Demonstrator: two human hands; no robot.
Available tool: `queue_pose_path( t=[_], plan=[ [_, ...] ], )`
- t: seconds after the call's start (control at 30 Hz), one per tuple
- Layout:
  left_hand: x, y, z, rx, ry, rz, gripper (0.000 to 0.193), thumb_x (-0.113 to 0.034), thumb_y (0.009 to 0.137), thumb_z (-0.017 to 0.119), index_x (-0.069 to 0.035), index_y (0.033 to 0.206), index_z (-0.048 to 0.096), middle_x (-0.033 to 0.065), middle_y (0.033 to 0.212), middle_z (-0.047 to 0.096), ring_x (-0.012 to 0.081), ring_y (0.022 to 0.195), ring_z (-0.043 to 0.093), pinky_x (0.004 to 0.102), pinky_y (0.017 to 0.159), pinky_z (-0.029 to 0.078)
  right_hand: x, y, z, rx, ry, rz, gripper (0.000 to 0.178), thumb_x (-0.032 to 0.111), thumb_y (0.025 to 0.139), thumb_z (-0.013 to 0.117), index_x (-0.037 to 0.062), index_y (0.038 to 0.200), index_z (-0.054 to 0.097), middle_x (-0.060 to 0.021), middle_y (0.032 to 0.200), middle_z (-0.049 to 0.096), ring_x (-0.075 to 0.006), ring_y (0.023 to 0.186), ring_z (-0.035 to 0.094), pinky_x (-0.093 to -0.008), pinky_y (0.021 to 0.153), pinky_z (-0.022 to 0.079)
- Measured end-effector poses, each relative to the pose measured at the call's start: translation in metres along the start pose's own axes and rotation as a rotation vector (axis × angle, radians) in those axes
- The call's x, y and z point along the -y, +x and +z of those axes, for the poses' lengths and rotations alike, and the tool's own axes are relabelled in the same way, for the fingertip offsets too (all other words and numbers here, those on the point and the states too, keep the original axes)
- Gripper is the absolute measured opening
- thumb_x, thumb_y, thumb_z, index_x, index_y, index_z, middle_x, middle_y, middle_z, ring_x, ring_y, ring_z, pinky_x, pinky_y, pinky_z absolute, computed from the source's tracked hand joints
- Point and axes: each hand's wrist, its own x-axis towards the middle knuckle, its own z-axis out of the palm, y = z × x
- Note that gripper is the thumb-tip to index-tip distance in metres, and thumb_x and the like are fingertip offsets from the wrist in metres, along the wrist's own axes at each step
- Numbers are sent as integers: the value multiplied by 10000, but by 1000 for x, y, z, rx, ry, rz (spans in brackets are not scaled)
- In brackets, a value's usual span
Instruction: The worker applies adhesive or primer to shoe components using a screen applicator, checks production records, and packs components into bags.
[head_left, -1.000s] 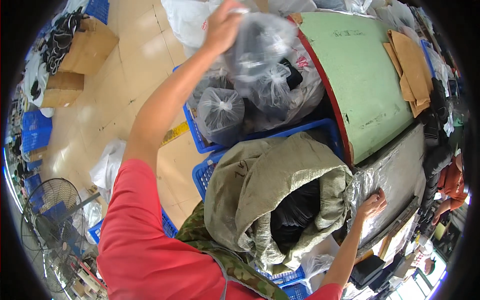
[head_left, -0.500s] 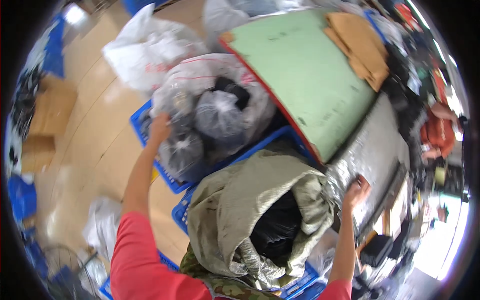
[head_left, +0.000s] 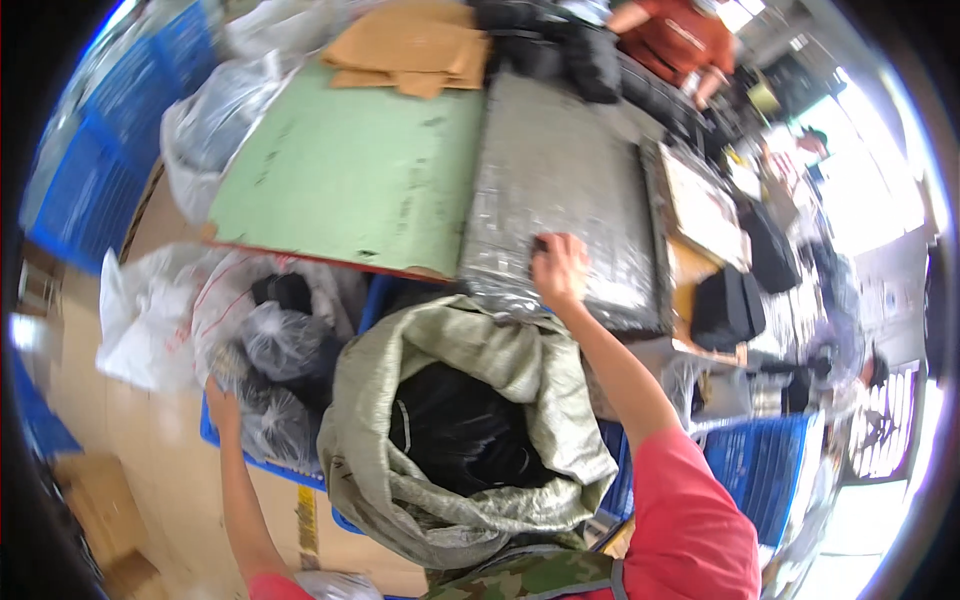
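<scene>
Two hands spread wide: my left hand [head_left: 222,402] grips clear bags [head_left: 268,385] in a blue crate [head_left: 262,462]; my right hand [head_left: 560,270] presses flat, unclenched, on the desk [head_left: 560,180]. Between them, the open sack [head_left: 470,440] could tip if I overreach.

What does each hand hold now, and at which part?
Left hand grips the clear plastic bag at its edge. Right hand only rests on the grey wrapped slab.

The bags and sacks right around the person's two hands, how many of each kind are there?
Large grey-green woven sack, open with black contents: 1
Clear plastic bags of dark items in the blue crate, one above, one by the left hand: 2
Big whitish plastic bag on the floor: 1
Total: 4
The right hand rests on the grey table.
</scene>
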Motion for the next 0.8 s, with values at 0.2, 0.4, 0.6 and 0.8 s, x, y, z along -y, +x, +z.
queue_pose_path(
  t=[0.2, 0.4, 0.6, 0.8],
  plan=[
    [-146, -110, -22, 83, -527, 155, 488, -28, 844, 460, 10, 1330, 451, 165, 1361, 481, 280, 1233, 471, 381, 1063, 322, -5, -2, -9, -22, 106, 5, 269, 205, 750, 598, 140, 1011, 602, -82, 1007, 511, -280, 1016, 476, -445, 854, 381],
    [-384, -307, -47, -100, -606, 402, 311, -122, 946, 436, 29, 1197, 541, 147, 1213, 574, 262, 1175, 508, 383, 1036, 346, -37, 1, -22, -42, 347, 87, 275, 173, 719, 608, 124, 989, 600, -90, 1009, 519, -282, 1022, 478, -437, 866, 377],
    [-480, -430, -7, -41, -510, 435, 259, -44, 899, 447, 28, 1099, 594, 138, 1148, 597, 244, 1089, 550, 359, 959, 411, -91, -80, -113, 271, 1013, -49, 203, 157, 780, 601, 98, 973, 623, -123, 995, 583, -322, 1001, 536, -459, 852, 432],
    [-531, -448, 53, 185, -583, 453, 282, 43, 865, 405, 31, 1079, 590, 108, 1127, 583, 193, 1069, 549, 315, 960, 413, -254, -260, -217, 648, 1167, 661, 184, 128, 848, 616, 26, 986, 682, -52, 858, 698, -112, 772, 641, -264, 713, 511]
  ],
)
